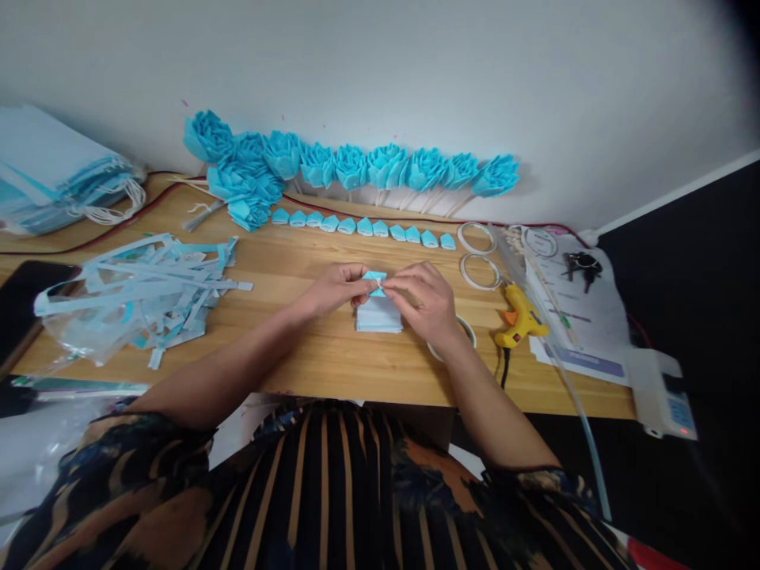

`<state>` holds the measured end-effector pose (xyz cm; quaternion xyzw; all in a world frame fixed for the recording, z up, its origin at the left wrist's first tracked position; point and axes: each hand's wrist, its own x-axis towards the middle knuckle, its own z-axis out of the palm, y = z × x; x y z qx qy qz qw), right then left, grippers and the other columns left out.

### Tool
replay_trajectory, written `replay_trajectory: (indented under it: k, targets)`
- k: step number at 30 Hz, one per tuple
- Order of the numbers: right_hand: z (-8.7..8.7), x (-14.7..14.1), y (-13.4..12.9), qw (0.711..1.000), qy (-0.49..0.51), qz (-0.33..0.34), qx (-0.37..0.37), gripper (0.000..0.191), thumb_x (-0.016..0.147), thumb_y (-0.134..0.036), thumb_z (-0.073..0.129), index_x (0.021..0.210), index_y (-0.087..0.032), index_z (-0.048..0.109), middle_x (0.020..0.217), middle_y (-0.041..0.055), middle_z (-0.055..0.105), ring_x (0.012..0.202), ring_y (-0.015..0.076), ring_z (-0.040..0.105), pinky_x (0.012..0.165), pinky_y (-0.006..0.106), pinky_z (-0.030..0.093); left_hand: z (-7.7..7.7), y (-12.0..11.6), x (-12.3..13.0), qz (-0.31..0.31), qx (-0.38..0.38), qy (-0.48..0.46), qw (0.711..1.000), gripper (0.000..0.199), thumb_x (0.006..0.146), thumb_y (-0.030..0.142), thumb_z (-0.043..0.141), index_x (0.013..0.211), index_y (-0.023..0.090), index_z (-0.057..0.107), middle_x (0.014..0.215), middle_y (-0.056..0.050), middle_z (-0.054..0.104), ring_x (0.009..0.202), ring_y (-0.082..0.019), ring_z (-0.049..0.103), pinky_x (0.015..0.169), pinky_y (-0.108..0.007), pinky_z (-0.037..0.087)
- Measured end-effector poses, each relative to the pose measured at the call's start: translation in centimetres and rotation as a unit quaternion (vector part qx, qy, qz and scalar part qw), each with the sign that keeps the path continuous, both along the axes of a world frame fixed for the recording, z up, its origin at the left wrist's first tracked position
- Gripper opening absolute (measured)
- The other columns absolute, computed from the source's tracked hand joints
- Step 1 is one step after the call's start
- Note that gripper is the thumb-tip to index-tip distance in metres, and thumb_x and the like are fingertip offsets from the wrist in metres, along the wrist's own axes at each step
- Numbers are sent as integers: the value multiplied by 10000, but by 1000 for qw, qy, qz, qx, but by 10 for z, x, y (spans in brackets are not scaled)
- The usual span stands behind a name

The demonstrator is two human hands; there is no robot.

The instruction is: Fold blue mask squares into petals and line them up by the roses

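Between both hands is a small blue fabric square (374,275), held just above a stack of white pieces (378,318). My left hand (340,288) pinches its left side with thumb and fingers. From the right, my right hand (424,294) pinches at its middle, where a tiny whitish bit shows between the fingertips; what that bit is I cannot tell. Behind the hands runs a row of folded blue petals (364,227). Under my right wrist lies a roll of tape (469,332), partly hidden.
Blue fabric flowers (387,165) on sticks lean against the wall. A heap of cut strips (172,289) lies left, near a dark phone (32,309). Tape rolls (480,271), a yellow glue gun (520,318), papers (585,317) and keys (583,267) are on the right.
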<state>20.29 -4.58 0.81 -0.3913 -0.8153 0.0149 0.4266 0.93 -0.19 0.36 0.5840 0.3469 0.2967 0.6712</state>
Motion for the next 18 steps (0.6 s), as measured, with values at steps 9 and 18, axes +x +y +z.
replay_trajectory:
  k: [9,18]
  targets:
    - [-2,-4,-3,986,114,-36,-115,74,887,-200,591,832,-230,630,785,-1,648,741,157,582,693,326,473,0,0,1,-11,15,20,1000,195,752,304,680,708,143,579,543,42,535,507,-63,462,513,-194,354]
    - [0,-5,-7,995,87,-53,2,94,855,-153,624,870,-244,647,800,7,664,753,171,592,709,348,473,2,-1,2,-9,9,30,999,158,755,274,664,714,144,585,535,45,533,497,-61,461,504,-187,355]
